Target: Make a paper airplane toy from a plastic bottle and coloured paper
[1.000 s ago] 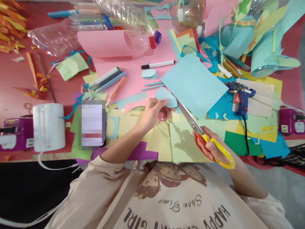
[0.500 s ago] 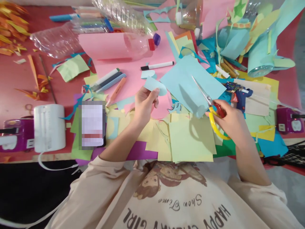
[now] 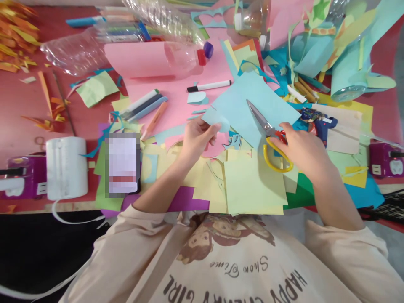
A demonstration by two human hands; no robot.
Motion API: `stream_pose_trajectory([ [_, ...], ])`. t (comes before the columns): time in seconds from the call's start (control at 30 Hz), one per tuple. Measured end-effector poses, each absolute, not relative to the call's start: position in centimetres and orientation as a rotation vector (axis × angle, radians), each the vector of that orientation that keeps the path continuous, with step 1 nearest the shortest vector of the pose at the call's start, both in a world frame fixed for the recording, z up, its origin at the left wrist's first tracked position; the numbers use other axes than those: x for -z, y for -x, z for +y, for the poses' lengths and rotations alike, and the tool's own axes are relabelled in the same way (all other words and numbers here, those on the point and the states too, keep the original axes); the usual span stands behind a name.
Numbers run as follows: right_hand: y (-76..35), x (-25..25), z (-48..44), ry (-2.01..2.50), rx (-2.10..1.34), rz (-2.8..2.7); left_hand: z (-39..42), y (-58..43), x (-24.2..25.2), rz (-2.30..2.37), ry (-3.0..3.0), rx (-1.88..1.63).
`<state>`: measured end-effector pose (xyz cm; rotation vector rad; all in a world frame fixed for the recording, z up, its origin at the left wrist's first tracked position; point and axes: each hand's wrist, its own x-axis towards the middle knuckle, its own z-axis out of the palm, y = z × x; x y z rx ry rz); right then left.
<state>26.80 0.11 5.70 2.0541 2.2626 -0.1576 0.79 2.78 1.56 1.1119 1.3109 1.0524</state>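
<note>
My left hand (image 3: 196, 141) pinches a small light-blue paper cut-out (image 3: 216, 119) just above the table, over a pink sheet (image 3: 176, 97). My right hand (image 3: 299, 149) lies on the handles of the scissors (image 3: 268, 134), which have one yellow and one red loop. Their closed blades rest on a large light-blue sheet (image 3: 252, 105) and point up-left. Pale yellow-green sheets (image 3: 252, 185) lie in front of me between both hands.
Clear plastic bottles (image 3: 158, 54) lie at the back. Markers (image 3: 143, 105), a black-capped pen (image 3: 208, 86), a blue glue gun (image 3: 318, 124), a white roll (image 3: 66, 168), a phone (image 3: 122, 168) and purple devices (image 3: 19, 176) surround heaps of coloured paper scraps.
My right hand carried the scissors from the near right up onto the light-blue sheet and lowered them flat. My left hand lifted the blue cut-out, then brought it back down slightly.
</note>
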Motion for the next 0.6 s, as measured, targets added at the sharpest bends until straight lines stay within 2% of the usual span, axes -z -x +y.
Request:
stream_pose_trajectory([
  [0.1,-25.9,-7.2,0.7,-2.128,0.213,2.337,2.3,-1.0,-1.7,1.293,-1.185,-0.923],
  [0.2,-24.3,-7.3,0.8,-2.137,0.742,2.555,1.9,-1.2,-1.6,1.247,-1.329,-0.827],
  [0.33,-22.0,-5.1,0.2,-1.776,1.419,2.831,1.6,-1.4,-1.6,1.242,-1.492,-0.729],
  [0.47,-20.9,-3.0,0.2,-1.675,1.813,2.801,1.6,-1.4,-1.4,1.26,-1.493,-0.712],
  [0.6,-21.0,-2.4,0.6,-1.67,2.025,2.733,1.9,-1.3,-1.1,1.296,-1.487,-0.726],
])
